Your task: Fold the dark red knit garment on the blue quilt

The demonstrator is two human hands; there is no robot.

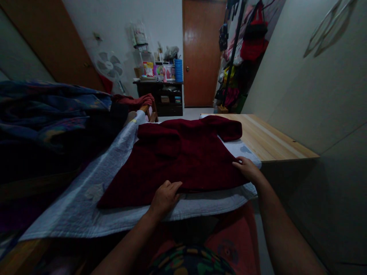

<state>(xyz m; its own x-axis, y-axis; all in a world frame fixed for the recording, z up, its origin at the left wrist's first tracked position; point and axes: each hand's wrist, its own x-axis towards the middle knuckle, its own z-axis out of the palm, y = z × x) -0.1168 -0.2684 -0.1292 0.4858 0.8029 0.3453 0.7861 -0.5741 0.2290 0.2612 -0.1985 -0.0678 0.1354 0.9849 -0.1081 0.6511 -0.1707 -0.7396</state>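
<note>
Both our left fingers (175, 186) and right fingers (239, 162) pinch the maroon garment (195, 156), spread beyond them near the bench's near edge (200, 206).

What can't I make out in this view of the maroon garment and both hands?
All in the head view:
Underside of the maroon garment: hidden by its top layer.
Palm of the left hand: hidden by its back.
Palm of the right hand: likewise.
Clothes heap: cut off by the left edge.
</note>
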